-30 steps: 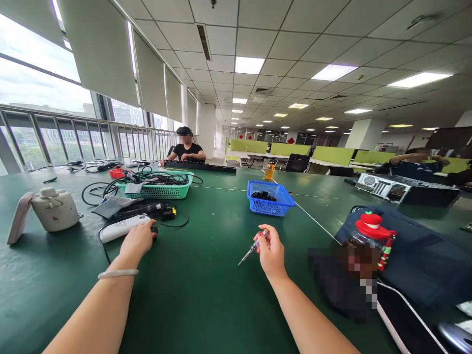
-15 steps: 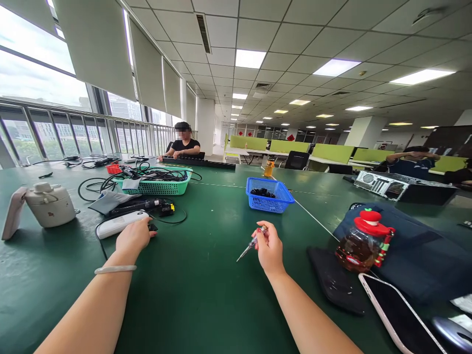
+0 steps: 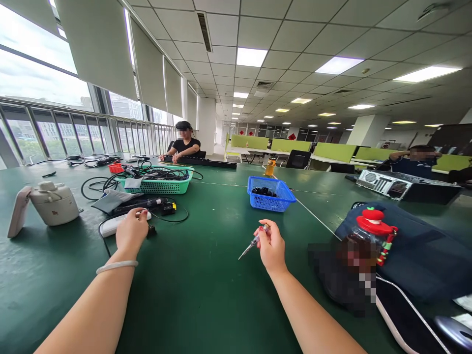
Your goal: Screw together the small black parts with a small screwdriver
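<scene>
My right hand (image 3: 272, 246) pinches a small clear-handled screwdriver (image 3: 252, 242), its metal tip pointing down-left just above the green table (image 3: 206, 290). My left hand (image 3: 132, 230), with a pale bangle on the wrist, reaches forward and rests on the near end of a white oblong device (image 3: 110, 224); its fingers curl over it. A small black part (image 3: 151, 230) with a cable lies right beside that hand.
A green basket of cables (image 3: 158, 186), a blue basket with dark parts (image 3: 271, 194), a white jug-like appliance (image 3: 53, 202), a grey pouch, a red-lidded jar (image 3: 370, 236) on dark cloth and a phone stand around. One person sits at a keyboard far across; another is at right.
My left hand has lifted off the small black part and shifted slightly up onto the white device. My right hand holds the screwdriver nearly unchanged.
</scene>
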{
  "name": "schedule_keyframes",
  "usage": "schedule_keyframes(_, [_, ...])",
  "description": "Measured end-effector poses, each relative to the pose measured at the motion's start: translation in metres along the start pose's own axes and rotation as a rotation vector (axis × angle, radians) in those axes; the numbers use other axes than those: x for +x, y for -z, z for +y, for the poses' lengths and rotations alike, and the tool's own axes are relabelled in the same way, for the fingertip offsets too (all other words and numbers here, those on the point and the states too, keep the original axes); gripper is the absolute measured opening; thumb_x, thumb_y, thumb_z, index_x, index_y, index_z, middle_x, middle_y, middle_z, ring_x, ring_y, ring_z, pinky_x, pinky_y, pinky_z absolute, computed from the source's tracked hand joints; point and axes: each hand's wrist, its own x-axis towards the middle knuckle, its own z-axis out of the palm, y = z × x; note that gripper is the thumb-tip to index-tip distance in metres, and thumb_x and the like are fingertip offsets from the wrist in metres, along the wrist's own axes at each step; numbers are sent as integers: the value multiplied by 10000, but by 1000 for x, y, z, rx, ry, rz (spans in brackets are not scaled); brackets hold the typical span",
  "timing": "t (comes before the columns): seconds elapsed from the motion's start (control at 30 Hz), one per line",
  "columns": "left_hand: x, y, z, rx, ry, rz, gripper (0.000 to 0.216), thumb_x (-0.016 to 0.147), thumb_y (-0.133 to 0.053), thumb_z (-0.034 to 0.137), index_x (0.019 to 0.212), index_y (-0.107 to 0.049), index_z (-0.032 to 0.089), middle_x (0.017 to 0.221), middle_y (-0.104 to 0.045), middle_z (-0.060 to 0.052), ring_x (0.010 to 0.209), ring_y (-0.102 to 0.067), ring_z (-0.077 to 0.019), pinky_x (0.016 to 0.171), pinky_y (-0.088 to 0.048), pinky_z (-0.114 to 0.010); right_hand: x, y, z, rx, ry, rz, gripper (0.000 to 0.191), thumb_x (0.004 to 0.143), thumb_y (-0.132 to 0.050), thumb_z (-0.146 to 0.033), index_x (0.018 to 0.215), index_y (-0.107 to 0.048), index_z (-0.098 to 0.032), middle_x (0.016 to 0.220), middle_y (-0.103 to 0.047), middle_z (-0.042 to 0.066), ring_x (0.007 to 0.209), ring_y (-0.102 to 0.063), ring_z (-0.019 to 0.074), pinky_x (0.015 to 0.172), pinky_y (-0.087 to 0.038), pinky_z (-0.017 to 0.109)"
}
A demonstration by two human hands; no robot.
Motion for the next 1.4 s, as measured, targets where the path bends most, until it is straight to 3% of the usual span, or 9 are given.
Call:
schedule_keyframes(0.13, [0, -4, -2, -43, 16, -33, 461, 920, -343, 438, 1227, -584, 193, 1116, -702, -121, 1044, -625, -334, 835, -478, -424, 1, 0, 0, -4, -5, -12, 262, 868, -516, -421, 1010, -550, -203, 693, -618, -3, 491, -536, 125, 481, -456, 249])
schedule_keyframes(0.33, [4, -17, -6, 192, -197, -143, 521, 856, -509, 393, 1315, -527, 148, 1180, -677, -147, 1118, -592, -353, 907, -462, -424, 2, -1, 2, -1, 14, -17, 240, 887, -487, -395, 1019, -541, -201, 698, -616, -2, 468, -514, 115, 473, -458, 248])
schedule_keyframes(0.47, [9, -23, -12, 251, -250, -175, 528, 831, -548, 341, 1319, -529, 143, 1177, -678, -151, 1122, -597, -342, 931, -462, -416, 2, -1, 3, -18, 44, -4, 212, 894, -483, -365, 1013, -550, -203, 698, -626, 4, 504, -542, 125, 486, -462, 245])
schedule_keyframes(0.77, [12, -21, -11, 339, -190, -245, 490, 859, -492, 398, 1295, -556, 184, 1183, -669, -167, 1082, -615, -369, 846, -499, -441, 3, -1, 1, -28, 33, -15, 208, 894, -469, -355, 1018, -546, -207, 705, -628, 3, 530, -565, 136, 513, -471, 254])
schedule_keyframes(0.97, [4, -11, -1, 337, -154, -165, 527, 878, -450, 437, 1357, -501, 223, 1184, -664, -173, 1068, -615, -379, 787, -502, -455, 3, -2, -1, -31, 45, -10, 191, 891, -474, -345, 999, -553, -208, 694, -631, 1, 523, -566, 136, 509, -472, 255])
schedule_keyframes(1.4, [6, -16, -6, 406, -178, -302, 524, 866, -485, 393, 1358, -498, 213, 1257, -636, -139, 1140, -590, -332, 853, -487, -409, 2, -2, 3, -15, 21, -14, 234, 887, -492, -396, 1013, -557, -209, 710, -630, 5, 521, -562, 139, 507, -467, 260])
